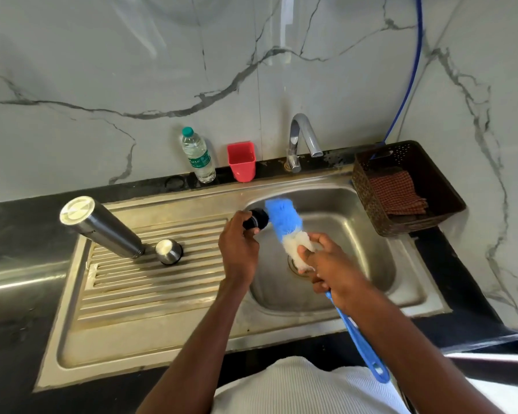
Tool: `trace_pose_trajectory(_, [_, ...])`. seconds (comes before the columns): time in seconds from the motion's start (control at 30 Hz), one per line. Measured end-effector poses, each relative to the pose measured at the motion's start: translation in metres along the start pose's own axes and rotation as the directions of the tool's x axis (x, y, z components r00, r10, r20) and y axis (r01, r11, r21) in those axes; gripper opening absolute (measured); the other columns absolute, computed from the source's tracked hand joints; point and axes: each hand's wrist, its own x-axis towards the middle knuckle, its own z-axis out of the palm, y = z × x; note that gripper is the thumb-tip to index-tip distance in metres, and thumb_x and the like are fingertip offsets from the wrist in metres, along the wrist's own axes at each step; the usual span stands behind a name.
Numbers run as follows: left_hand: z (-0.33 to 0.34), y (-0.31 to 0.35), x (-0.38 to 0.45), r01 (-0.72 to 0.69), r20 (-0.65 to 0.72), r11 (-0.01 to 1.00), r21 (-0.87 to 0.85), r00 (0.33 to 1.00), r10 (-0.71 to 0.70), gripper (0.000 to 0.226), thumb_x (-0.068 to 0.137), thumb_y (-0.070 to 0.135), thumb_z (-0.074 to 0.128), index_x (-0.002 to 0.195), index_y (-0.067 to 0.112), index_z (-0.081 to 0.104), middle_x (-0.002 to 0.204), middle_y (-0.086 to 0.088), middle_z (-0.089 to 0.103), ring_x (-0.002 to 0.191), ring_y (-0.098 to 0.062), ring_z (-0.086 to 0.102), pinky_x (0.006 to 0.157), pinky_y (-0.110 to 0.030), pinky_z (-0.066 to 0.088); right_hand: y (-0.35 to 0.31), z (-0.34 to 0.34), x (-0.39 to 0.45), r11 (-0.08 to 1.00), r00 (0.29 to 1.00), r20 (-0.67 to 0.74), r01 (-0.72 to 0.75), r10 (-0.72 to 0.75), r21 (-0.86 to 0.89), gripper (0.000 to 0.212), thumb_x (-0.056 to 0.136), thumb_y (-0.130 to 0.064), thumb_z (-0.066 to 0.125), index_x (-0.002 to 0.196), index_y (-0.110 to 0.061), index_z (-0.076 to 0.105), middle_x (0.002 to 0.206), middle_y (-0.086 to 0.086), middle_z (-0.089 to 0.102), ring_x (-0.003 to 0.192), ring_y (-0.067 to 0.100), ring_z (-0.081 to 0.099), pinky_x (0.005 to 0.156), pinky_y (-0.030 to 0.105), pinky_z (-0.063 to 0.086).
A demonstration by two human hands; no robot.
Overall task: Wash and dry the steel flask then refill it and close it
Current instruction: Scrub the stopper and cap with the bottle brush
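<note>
Head view shows me both hands over the stainless steel sink basin point(371, 222). My left hand point(240, 252) has its fingers point(240, 218) curled round a small black round stopper point(256, 218), holding it just above the basin's left rim. My right hand point(326, 267) grips the long blue-handled bottle brush with blue and white bristles point(283, 222), fingers wrapped where the white bristles meet the handle; the blue bristle tip touches the stopper.

The tall cylindrical steel flask point(99, 227) is well apart from both hands, to their left, standing upside down on the ribbed steel draining board point(150, 282). Just beside its lower end sits the round steel cap point(168, 251), also on the ribs.

Along the back edge of the dark bench point(12, 231) I see a clear plastic water bottle with a green cap point(198, 155), a red square plastic cup point(241, 161) beside it, and a chrome tap point(301, 138). Right of the basin stands a brown perforated plastic basket point(449, 186) holding a folded red checked cloth point(396, 192).
</note>
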Motion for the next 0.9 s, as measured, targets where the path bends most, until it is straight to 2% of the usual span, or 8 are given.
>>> trace_pose_trajectory(0.1, [0.007,0.005,-0.006,0.133,0.124,0.981,-0.138,0.986,-0.116,0.029,0.087,-0.009,0.072,0.108,0.011,0.071,0.098,0.001,0.077,0.089,-0.011,0.073,0.076,-0.012,0.053,0.004,0.008,-0.009,0.678,0.897,-0.035,0.306,-0.44,-0.668,0.052,0.101,-0.024,0.059,0.145,-0.047,0.042,0.119,-0.001,0.068,0.101,0.028,0.068,0.078,0.035,0.052])
trace_pose_trajectory(0.23, [0.011,0.005,-0.002,0.287,0.24,0.871,-0.399,0.949,-0.203,0.032,0.082,-0.016,0.076,0.102,0.009,0.072,0.096,0.0,0.077,0.087,0.002,0.073,0.081,-0.02,0.057,-0.011,0.006,0.006,0.515,0.848,0.001,0.323,-0.53,-0.794,0.052,0.101,-0.026,0.055,0.144,-0.05,0.038,0.123,0.004,0.069,0.106,0.033,0.066,0.083,0.042,0.054])
trace_pose_trajectory(0.33, [0.003,-0.004,-0.001,0.422,0.276,0.673,-0.608,0.907,-0.319,0.026,0.085,-0.014,0.075,0.106,0.001,0.073,0.095,-0.007,0.077,0.09,-0.015,0.073,0.083,-0.024,0.059,-0.028,-0.006,0.017,0.757,0.936,-0.033,0.261,-0.35,-0.599,0.041,0.101,-0.028,0.056,0.138,-0.046,0.055,0.119,0.003,0.072,0.093,0.025,0.068,0.072,0.033,0.055])
trace_pose_trajectory(0.43, [-0.005,-0.004,0.002,0.609,0.517,0.072,-0.79,0.724,-0.456,0.019,0.086,-0.005,0.07,0.104,0.001,0.074,0.098,-0.011,0.079,0.09,-0.022,0.077,0.082,-0.029,0.064,-0.025,-0.008,0.016,0.999,0.991,0.13,0.016,-0.01,-0.047,0.029,0.107,-0.019,0.051,0.129,-0.036,0.06,0.08,0.007,0.064,0.044,0.007,0.045,0.037,0.015,0.028])
trace_pose_trajectory(0.5, [-0.003,-0.001,0.003,0.615,0.607,-0.149,-0.774,0.655,-0.449,0.02,0.071,0.006,0.074,0.09,0.006,0.08,0.089,-0.007,0.08,0.08,-0.015,0.078,0.074,-0.024,0.064,-0.016,-0.003,0.012,0.938,0.934,0.336,-0.222,0.125,0.267,0.028,0.108,-0.012,0.041,0.121,-0.028,0.06,0.07,0.01,0.052,0.036,0.003,0.029,0.032,0.012,0.02])
trace_pose_trajectory(0.63, [0.007,0.008,-0.005,0.602,0.519,-0.019,-0.798,0.671,-0.53,0.02,0.083,0.004,0.071,0.103,0.008,0.071,0.086,-0.007,0.076,0.072,-0.012,0.072,0.068,-0.019,0.061,-0.008,0.003,0.019,0.707,0.835,0.521,-0.477,0.179,0.522,0.024,0.096,-0.005,0.041,0.105,-0.023,0.054,0.071,0.011,0.048,0.037,0.003,0.028,0.03,0.011,0.02])
trace_pose_trajectory(0.77, [0.004,-0.003,-0.001,0.517,0.304,0.234,-0.823,0.75,-0.587,0.023,0.088,-0.008,0.072,0.098,0.012,0.073,0.109,-0.019,0.072,0.1,-0.028,0.068,0.092,-0.037,0.057,-0.012,0.003,0.008,0.722,0.833,0.537,-0.452,0.132,0.524,0.033,0.084,-0.007,0.05,0.113,-0.022,0.052,0.072,0.01,0.046,0.038,0.003,0.028,0.03,0.011,0.021])
trace_pose_trajectory(0.9, [0.005,-0.003,-0.004,0.435,0.277,0.311,-0.845,0.854,-0.441,0.031,0.08,0.001,0.084,0.107,0.008,0.072,0.123,-0.029,0.067,0.111,-0.035,0.064,0.106,-0.049,0.049,-0.014,0.004,0.012,0.632,0.81,0.573,-0.511,0.126,0.583,0.025,0.089,-0.009,0.048,0.111,-0.021,0.05,0.072,0.01,0.046,0.039,0.003,0.029,0.029,0.012,0.024])
